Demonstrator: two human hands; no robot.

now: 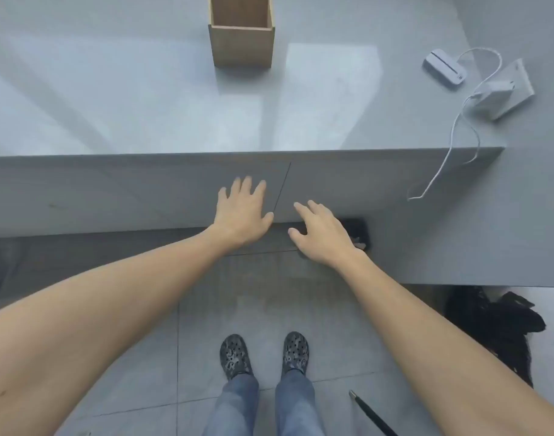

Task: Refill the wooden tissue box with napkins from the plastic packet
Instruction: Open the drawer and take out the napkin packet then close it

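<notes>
An open-topped wooden tissue box [241,42] stands upright at the far middle of the grey counter [143,99]; its inside looks bare. No plastic packet of napkins is in view. My left hand [241,212] is held out with fingers spread in front of the counter's grey front panel, below the top edge. My right hand [319,234] is beside it, fingers straight, holding nothing. Both hands are well below and nearer than the box.
A white device [446,68] with a cable [448,152] and a white adapter on a wall socket [502,89] lie at the counter's right end. A black bag [496,325] is on the floor at right, and a dark stick [373,413] near my feet.
</notes>
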